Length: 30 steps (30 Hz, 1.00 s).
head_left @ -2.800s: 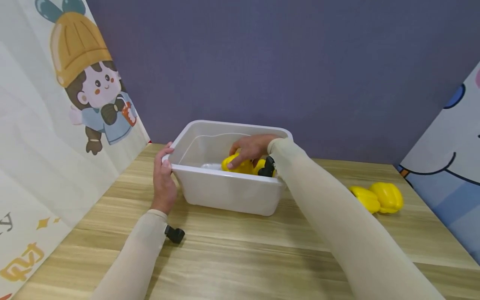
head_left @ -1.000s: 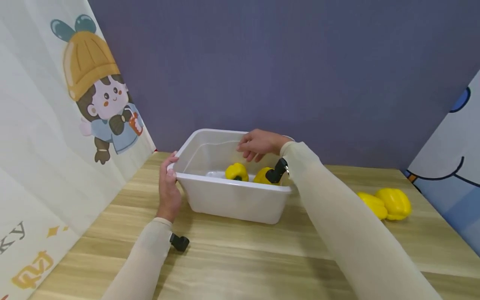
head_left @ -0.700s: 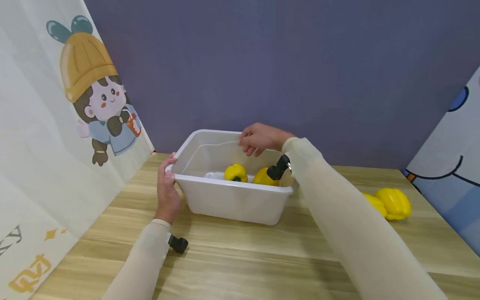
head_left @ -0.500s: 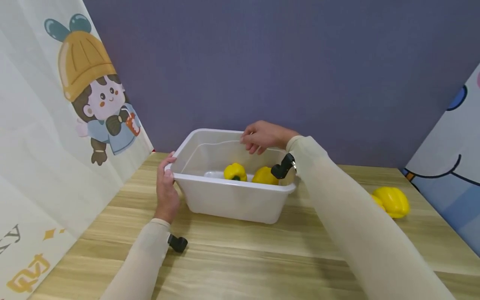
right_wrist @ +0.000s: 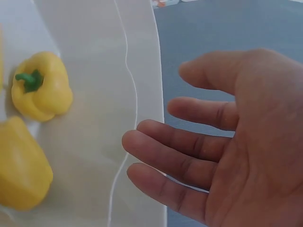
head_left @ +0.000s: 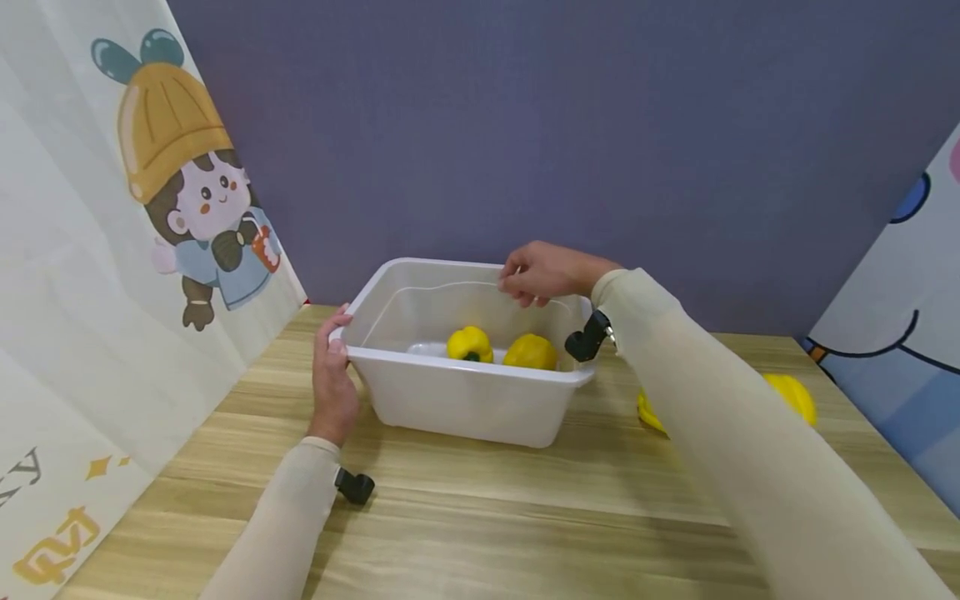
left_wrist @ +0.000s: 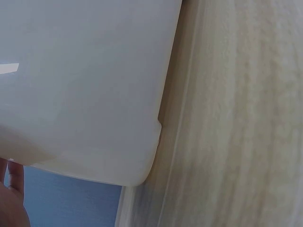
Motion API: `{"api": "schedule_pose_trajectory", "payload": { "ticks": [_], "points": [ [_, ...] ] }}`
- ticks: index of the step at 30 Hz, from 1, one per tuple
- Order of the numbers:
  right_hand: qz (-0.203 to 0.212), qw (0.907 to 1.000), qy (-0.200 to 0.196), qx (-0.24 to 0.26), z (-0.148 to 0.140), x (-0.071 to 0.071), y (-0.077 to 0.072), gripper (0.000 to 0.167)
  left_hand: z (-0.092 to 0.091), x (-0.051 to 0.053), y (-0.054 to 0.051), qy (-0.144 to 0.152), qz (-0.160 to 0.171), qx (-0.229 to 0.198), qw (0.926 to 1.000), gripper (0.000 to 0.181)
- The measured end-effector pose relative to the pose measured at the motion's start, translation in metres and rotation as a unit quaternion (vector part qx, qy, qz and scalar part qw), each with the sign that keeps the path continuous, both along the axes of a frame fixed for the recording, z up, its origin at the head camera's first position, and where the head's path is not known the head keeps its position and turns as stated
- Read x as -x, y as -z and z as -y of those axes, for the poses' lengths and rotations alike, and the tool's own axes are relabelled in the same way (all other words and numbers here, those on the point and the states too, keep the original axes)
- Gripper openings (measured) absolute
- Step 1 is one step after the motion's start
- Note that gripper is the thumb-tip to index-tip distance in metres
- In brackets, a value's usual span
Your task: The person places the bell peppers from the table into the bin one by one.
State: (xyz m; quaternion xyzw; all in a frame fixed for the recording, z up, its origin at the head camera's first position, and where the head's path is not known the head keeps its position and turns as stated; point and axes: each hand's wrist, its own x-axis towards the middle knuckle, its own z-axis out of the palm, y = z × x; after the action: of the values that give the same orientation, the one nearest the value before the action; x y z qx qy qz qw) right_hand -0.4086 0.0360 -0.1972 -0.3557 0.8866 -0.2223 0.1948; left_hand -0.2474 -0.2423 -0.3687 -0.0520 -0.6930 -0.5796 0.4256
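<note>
My left hand (head_left: 334,383) grips the left rim of a white plastic bin (head_left: 465,400), thumb over the edge. In the left wrist view only part of that hand (left_wrist: 12,201) shows beside the bin wall. Two yellow bell peppers lie in the bin: one pepper (head_left: 470,343) with its green stem toward me, another pepper (head_left: 531,352) to its right. Above the bin's back right part hovers my right hand (head_left: 555,271), holding nothing. The right wrist view shows its fingers (right_wrist: 161,156) loosely bent and spread, apart from the pepper (right_wrist: 45,87) below.
More yellow peppers lie on the wooden table (head_left: 465,517) at right, partly hidden behind my right sleeve: one pepper (head_left: 649,413) near the bin, another pepper (head_left: 795,395) farther right. A dark wall (head_left: 562,133) stands behind the bin.
My right hand has let go of a yellow pepper inside the bin, then risen and drifted right above it. My left hand keeps hold of the rim.
</note>
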Motion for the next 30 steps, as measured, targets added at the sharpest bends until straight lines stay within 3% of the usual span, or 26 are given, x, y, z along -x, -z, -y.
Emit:
{"api": "schedule_pose_trajectory", "payload": {
  "ticks": [12, 30],
  "points": [
    [-0.110, 0.9916, -0.027, -0.062, -0.011, -0.015, -0.007, 0.039, 0.001, 0.000, -0.001, 0.006, -0.001, -0.005, 1.0000, 0.046],
    [-0.177, 0.9820, -0.063, 0.020, -0.035, -0.024, -0.005, 0.029, 0.000, 0.000, 0.001, 0.005, 0.006, -0.014, 0.9999, 0.045]
  ]
}}
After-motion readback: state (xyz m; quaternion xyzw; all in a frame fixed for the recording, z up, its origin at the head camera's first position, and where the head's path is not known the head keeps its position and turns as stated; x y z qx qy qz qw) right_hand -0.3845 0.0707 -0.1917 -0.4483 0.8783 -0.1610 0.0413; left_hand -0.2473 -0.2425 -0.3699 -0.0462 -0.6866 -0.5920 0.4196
